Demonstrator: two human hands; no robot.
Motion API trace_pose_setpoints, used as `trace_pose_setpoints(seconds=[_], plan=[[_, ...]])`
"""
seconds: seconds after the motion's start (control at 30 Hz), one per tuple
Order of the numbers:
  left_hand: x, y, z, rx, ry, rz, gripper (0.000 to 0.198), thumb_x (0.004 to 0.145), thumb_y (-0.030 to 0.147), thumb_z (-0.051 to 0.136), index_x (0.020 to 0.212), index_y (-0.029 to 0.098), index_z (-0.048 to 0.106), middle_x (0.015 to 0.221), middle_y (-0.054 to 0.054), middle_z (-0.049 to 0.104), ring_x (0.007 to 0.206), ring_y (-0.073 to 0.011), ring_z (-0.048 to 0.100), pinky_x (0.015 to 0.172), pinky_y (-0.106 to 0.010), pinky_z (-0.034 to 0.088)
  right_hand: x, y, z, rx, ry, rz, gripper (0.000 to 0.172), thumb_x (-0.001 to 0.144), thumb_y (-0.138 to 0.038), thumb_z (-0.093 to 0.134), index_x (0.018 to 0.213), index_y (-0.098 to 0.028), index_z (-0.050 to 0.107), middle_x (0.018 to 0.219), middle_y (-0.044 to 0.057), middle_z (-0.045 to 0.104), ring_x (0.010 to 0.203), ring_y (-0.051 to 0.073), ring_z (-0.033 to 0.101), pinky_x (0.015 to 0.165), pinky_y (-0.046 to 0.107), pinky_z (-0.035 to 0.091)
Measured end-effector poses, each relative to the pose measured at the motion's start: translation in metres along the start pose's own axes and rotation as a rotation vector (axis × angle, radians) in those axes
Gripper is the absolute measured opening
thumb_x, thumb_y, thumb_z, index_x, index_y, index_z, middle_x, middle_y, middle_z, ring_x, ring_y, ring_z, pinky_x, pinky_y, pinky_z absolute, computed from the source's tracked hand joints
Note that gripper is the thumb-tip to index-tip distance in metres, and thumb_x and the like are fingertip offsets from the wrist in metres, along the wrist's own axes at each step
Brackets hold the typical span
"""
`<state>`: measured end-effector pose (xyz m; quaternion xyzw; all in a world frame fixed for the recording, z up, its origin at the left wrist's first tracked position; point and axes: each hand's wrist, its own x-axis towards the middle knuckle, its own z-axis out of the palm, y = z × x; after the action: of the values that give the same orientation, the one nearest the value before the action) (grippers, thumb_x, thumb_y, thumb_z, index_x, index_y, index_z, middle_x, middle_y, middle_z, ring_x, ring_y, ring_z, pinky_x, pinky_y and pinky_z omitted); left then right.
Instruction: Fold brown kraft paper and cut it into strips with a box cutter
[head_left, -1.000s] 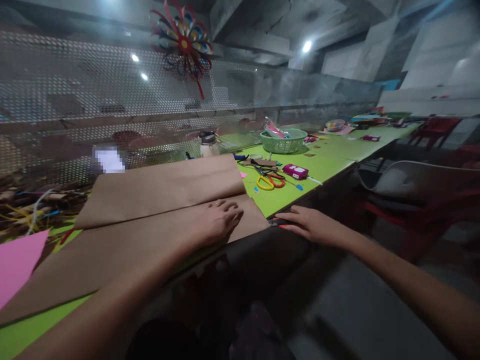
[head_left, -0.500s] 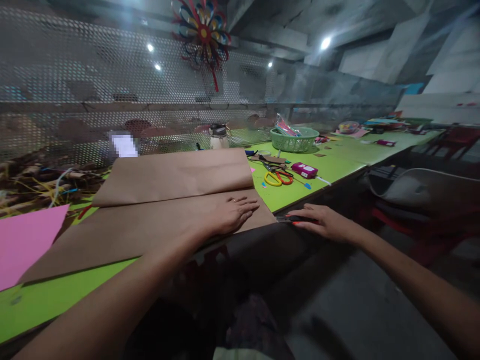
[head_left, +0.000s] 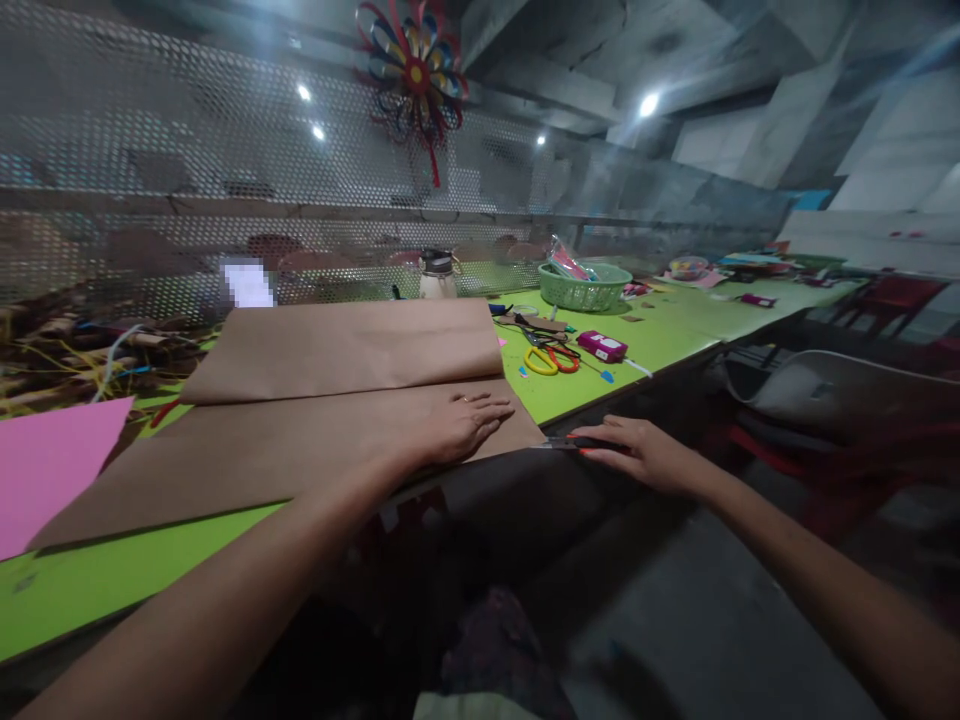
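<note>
Most of a small orange-tipped tool (head_left: 559, 442) lies hidden under the right hand (head_left: 637, 455) at the edge of the tabletop (head_left: 675, 335). A pink sheet (head_left: 52, 460) runs off the left border, and the far clutter (head_left: 720, 270) is a blur.

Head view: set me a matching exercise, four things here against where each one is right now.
Things:
1. left hand
2. right hand
3. scissors
4. green basket

Places:
A. far side of the green table, by the mesh screen
B. flat on the brown paper
C. on the cutter, at the near edge
D. lying on the tabletop, right of the paper

Pairs: 1-B, 2-C, 3-D, 4-A
</note>
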<state>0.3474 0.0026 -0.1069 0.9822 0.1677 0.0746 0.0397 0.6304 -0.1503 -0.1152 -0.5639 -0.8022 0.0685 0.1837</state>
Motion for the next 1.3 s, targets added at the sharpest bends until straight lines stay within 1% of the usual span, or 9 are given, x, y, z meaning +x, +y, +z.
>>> trace_pose_setpoints(seconds=[0.13, 0.27, 0.37, 0.5, 0.7, 0.8, 1.0, 1.3], plan=[[-0.001, 0.002, -0.001, 0.005, -0.014, -0.014, 0.046, 0.098, 0.037, 0.021, 0.140, 0.024, 0.037, 0.146, 0.000, 0.040, 0.136, -0.0199, 0.030, 0.110, -0.035, 0.023, 0.010, -0.007, 0.002, 0.008, -0.031, -0.019, 0.040, 0.093, -0.047, 0.043, 0.126, -0.028, 0.058, 0.097, 0.008, 0.060, 0.087, 0.020, 0.059, 0.080, 0.034, 0.047], [0.000, 0.003, 0.000, -0.005, -0.008, -0.026, 0.045, 0.098, 0.036, 0.022, 0.139, 0.026, 0.037, 0.146, 0.001, 0.039, 0.136, -0.0198, 0.030, 0.110, -0.037, 0.024, 0.018, -0.015, 0.003, -0.010, -0.047, -0.034, 0.042, 0.094, -0.047, 0.042, 0.127, -0.027, 0.058, 0.095, 0.008, 0.060, 0.086, 0.020, 0.059, 0.080, 0.035, 0.048], [0.000, 0.003, 0.000, -0.009, -0.016, -0.015, 0.045, 0.098, 0.034, 0.022, 0.138, 0.024, 0.038, 0.145, -0.001, 0.040, 0.137, -0.0190, 0.030, 0.110, -0.036, 0.023, 0.021, -0.020, 0.005, -0.013, -0.049, -0.044, 0.042, 0.094, -0.047, 0.043, 0.126, -0.026, 0.058, 0.095, 0.008, 0.061, 0.087, 0.021, 0.059, 0.080, 0.035, 0.048], [-0.001, 0.003, 0.000, -0.013, -0.015, -0.028, 0.045, 0.097, 0.034, 0.022, 0.138, 0.023, 0.039, 0.146, -0.001, 0.039, 0.136, -0.0202, 0.030, 0.110, -0.039, 0.024, 0.019, -0.026, 0.006, -0.006, -0.046, -0.043, 0.041, 0.094, -0.046, 0.044, 0.125, -0.025, 0.059, 0.099, 0.009, 0.063, 0.090, 0.022, 0.060, 0.082, 0.035, 0.048], [-0.001, 0.002, 0.002, -0.008, 0.003, -0.013, 0.046, 0.098, 0.035, 0.021, 0.138, 0.023, 0.040, 0.144, -0.003, 0.042, 0.135, -0.0216, 0.032, 0.108, -0.039, 0.026, 0.011, -0.033, 0.006, -0.027, -0.029, -0.007, 0.040, 0.094, -0.046, 0.043, 0.126, -0.029, 0.058, 0.101, 0.008, 0.064, 0.091, 0.022, 0.060, 0.082, 0.035, 0.048], [-0.001, 0.002, 0.003, -0.007, -0.007, -0.016, 0.046, 0.098, 0.035, 0.021, 0.138, 0.022, 0.039, 0.144, -0.003, 0.042, 0.135, -0.0212, 0.032, 0.108, -0.039, 0.026, 0.016, -0.038, 0.009, -0.027, -0.024, -0.028, 0.040, 0.094, -0.045, 0.044, 0.125, -0.026, 0.059, 0.102, 0.008, 0.064, 0.093, 0.022, 0.060, 0.084, 0.034, 0.047], [0.000, 0.000, 0.004, 0.006, -0.002, -0.005, 0.045, 0.098, 0.035, 0.021, 0.138, 0.024, 0.038, 0.145, -0.002, 0.040, 0.135, -0.0213, 0.032, 0.108, -0.040, 0.027, 0.026, -0.051, 0.018, -0.070, -0.011, -0.039, 0.042, 0.094, -0.045, 0.043, 0.122, -0.019, 0.061, 0.101, 0.011, 0.065, 0.092, 0.023, 0.061, 0.083, 0.035, 0.048], [0.002, -0.004, 0.006, 0.002, -0.019, 0.019, 0.046, 0.097, 0.035, 0.021, 0.139, 0.022, 0.037, 0.147, -0.003, 0.038, 0.136, -0.0197, 0.031, 0.110, -0.039, 0.025, 0.032, -0.074, 0.030, -0.042, 0.025, -0.038, 0.037, 0.093, -0.043, 0.046, 0.119, -0.022, 0.063, 0.107, 0.009, 0.067, 0.097, 0.023, 0.062, 0.087, 0.034, 0.048]])
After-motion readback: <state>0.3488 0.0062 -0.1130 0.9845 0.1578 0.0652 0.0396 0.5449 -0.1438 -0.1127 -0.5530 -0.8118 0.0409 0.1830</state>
